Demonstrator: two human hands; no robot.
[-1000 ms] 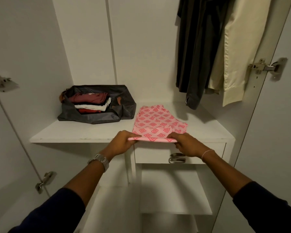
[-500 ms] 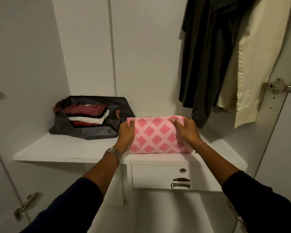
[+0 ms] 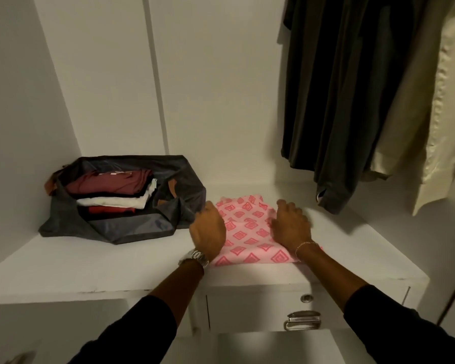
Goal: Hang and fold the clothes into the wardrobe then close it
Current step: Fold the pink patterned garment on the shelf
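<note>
**While both hands rest on the pink garment, the bag beside it sits packed**

While the folded pink patterned garment (image 3: 247, 232) lies flat on the white wardrobe shelf (image 3: 90, 266), both hands are on top of it. The left hand (image 3: 208, 229) covers its left edge, fingers curved down over the cloth; whether they pinch the fabric or only press on it cannot be told. The right hand (image 3: 290, 224) lies on the right part, fingers bent loosely over the surface, and the same doubt holds there. A metal watch (image 3: 195, 257) sits on the left wrist and a thin bracelet (image 3: 305, 245) on the right.

Just left of the garment, near the left hand, a dark grey fabric bag (image 3: 121, 227) stands open on the same shelf. Inside it is a stack of folded clothes: a maroon piece (image 3: 108, 182) on top, a white one (image 3: 116, 200) under it and a red one (image 3: 108, 209) lowest.

Above the right end of the shelf hang a dark garment (image 3: 339, 101) and, to its right, a cream shirt (image 3: 436, 114). Below the shelf, a closed white drawer (image 3: 247, 311) carries a round lock and a metal handle (image 3: 303, 319).
</note>
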